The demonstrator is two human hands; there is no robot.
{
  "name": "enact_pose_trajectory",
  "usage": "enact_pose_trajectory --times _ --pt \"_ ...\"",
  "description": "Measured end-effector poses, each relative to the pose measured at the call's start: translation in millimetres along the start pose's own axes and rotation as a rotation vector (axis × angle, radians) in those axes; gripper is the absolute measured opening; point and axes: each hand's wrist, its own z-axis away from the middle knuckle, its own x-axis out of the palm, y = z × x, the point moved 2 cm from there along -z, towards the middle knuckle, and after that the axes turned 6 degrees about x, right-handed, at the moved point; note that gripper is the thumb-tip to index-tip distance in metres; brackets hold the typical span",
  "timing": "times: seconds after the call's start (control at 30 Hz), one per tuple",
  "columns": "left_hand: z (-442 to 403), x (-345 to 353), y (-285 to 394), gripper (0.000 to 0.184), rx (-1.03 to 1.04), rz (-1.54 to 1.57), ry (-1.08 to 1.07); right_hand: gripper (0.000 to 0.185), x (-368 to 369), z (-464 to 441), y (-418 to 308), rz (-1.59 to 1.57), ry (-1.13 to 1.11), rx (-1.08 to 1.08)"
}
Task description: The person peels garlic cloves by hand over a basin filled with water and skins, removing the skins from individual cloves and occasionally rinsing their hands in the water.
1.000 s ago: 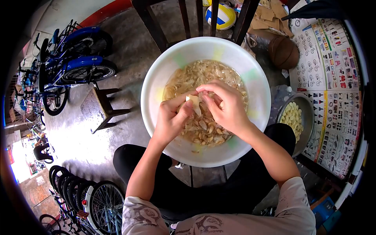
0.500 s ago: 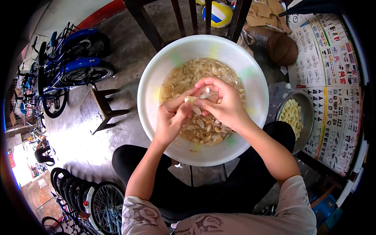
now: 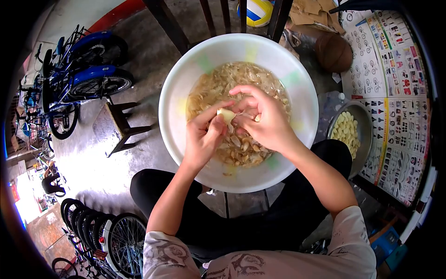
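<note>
Both my hands are over a wide white basin [image 3: 179,153] on my lap side. It holds water with many unpeeled garlic cloves and loose skins [image 3: 244,151]. My left hand [image 3: 202,139] pinches a pale garlic clove [image 3: 226,115] between thumb and index finger. My right hand [image 3: 265,118] is closed close beside it, its thumb and fingertips on thin garlic skin [image 3: 236,120] at the clove's right side. The index finger of that hand is raised. What lies deeper in the right palm is partly hidden.
At my right knee stands a metal bowl [image 3: 367,139] of peeled garlic cloves [image 3: 345,132]. A wooden chair back [image 3: 207,18], volleyball [image 3: 256,13] and basketball [image 3: 333,52] are beyond the basin. A small stool [image 3: 114,128] and bicycles [image 3: 100,81] stand to the left.
The clove now shows more of its bare pale surface in my left fingers. My right hand has shifted slightly, its index finger lifted. The whole view has moved a little.
</note>
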Motion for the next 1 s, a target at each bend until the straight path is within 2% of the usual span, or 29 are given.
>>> enact_pose_trajectory --times 0.13,0.27,0.33,0.37,0.43,0.57,0.77,0.83,0.87,0.93,1.0 --pt "0.6 -4.1 -1.4 0.03 0.018 -0.036 0.017 0.047 -2.1 3.1 -6.8 -0.17 -0.103 0.132" --pt "0.1 -4.5 -2.1 0.029 0.033 -0.081 0.025 0.048 1.3 4.3 -8.4 -0.134 -0.112 0.181" --pt "0.2 -6.0 -0.9 0.03 0.179 -0.268 -0.007 0.049 4.8 -0.5 8.7 -0.087 -0.073 0.16" --pt "0.3 -4.6 -0.3 0.03 0.18 -0.268 -0.008 0.049 4.8 -1.5 11.6 -0.087 -0.071 0.159" --pt "1.0 -1.7 4.2 0.029 0.291 -0.316 0.021 0.045 5.4 -3.1 14.1 -0.106 -0.078 0.151" --pt "0.5 -4.5 10.3 0.028 0.265 -0.362 0.012 0.037 9.2 -1.6 7.0 -0.185 -0.093 0.164" --pt "-0.6 -6.0 6.3 0.027 0.258 -0.316 0.084 0.022 7.9 -3.0 6.8 -0.053 -0.09 0.14" --pt "0.4 -8.5 2.6 0.027 0.112 -0.186 0.114 0.014 8.2 -3.2 3.2 0.141 -0.031 -0.039" --pt "0.3 -8.0 2.6 0.027 0.112 -0.186 0.114 0.014 7.7 -4.2 4.3 0.141 -0.031 -0.039" --pt "0.2 -7.5 0.4 0.027 0.004 -0.014 0.178 0.009 5.8 -5.1 1.7 0.426 0.047 -0.338" --pt "-2.8 -13.5 -5.2 0.026 -0.012 0.054 0.182 0.008 4.3 -5.9 -0.7 0.466 0.062 -0.378"
